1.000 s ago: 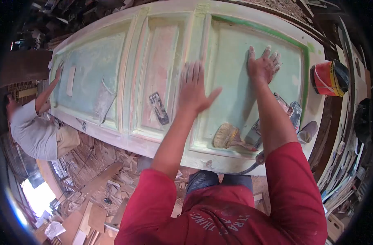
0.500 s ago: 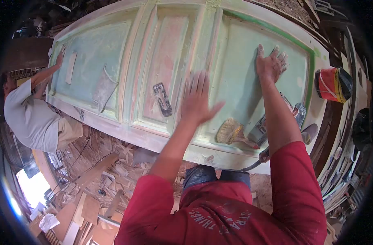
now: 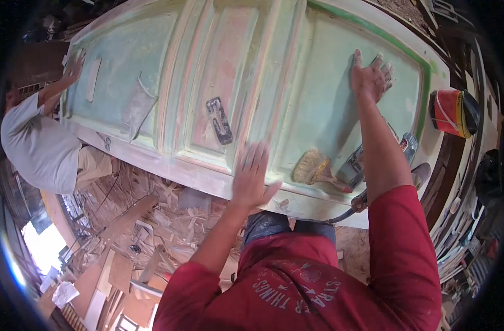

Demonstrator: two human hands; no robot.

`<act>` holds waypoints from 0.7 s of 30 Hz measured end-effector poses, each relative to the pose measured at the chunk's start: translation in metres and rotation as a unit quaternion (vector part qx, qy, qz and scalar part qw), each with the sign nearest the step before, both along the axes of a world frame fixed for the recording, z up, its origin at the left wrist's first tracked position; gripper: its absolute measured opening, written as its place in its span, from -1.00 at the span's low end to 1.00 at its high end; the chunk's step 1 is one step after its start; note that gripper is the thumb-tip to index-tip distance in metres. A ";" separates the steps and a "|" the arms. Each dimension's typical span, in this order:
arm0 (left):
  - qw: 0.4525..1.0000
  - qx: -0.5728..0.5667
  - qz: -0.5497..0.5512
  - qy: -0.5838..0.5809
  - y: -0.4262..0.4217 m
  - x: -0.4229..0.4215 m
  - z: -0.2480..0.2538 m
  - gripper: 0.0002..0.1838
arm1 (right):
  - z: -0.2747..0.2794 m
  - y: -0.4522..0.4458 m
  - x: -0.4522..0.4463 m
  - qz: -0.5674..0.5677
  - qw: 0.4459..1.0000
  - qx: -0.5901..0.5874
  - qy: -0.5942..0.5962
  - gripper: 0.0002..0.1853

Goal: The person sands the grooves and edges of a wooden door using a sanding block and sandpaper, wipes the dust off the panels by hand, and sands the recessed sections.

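Observation:
A large panelled door (image 3: 329, 83), pale green with pinkish patches, lies flat in front of me. My left hand (image 3: 252, 179) is on its near edge, beside the upright strip between two panels; its fingers are stretched out and the thumb is spread. Farther right, my right hand (image 3: 372, 80) rests with spread, dusty fingers on the right-hand panel. Neither hand holds anything. Near my right forearm lie a wide brush (image 3: 316, 170) and a power tool (image 3: 355, 165), partly hidden by the arm. A dark, narrow sanding block (image 3: 219, 120) sits on the middle panel.
At the left end, another person (image 3: 42, 138) in a light shirt has a hand on the door. A grey cloth-like piece (image 3: 138, 109) and a pale strip (image 3: 93, 80) lie on the left panel. A red-and-yellow container (image 3: 453, 113) stands at right. Wood scraps (image 3: 147, 220) cover the floor.
My left hand has slid down toward the door's near edge. My right hand stays spread on the panel, in nearly the same place. The view has shifted slightly.

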State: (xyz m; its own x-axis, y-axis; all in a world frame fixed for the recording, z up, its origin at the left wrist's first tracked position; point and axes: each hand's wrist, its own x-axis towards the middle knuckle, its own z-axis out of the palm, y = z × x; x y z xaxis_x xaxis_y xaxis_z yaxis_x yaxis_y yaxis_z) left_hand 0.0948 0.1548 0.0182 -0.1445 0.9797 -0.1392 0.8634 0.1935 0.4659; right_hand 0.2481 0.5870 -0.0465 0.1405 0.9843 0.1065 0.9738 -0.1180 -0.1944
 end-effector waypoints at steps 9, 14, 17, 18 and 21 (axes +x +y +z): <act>0.999 0.016 0.018 0.037 0.064 -0.009 -0.006 0.12 | -0.007 0.004 0.003 0.006 1.000 0.008 0.000 0.07; 0.998 -0.050 0.031 -0.019 -0.083 0.035 0.016 0.08 | -0.005 0.006 0.005 0.008 1.000 0.017 -0.004 0.07; 0.999 -0.006 0.028 -0.015 -0.040 0.020 0.011 0.11 | -0.004 0.003 0.002 0.017 1.000 0.009 -0.002 0.07; 1.000 0.000 0.024 -0.007 -0.011 0.009 0.006 0.11 | -0.004 0.003 0.003 0.019 1.000 0.006 -0.002 0.07; 0.999 0.035 0.025 0.009 0.040 -0.004 0.001 0.08 | -0.002 0.002 0.004 0.015 1.000 0.001 0.014 0.08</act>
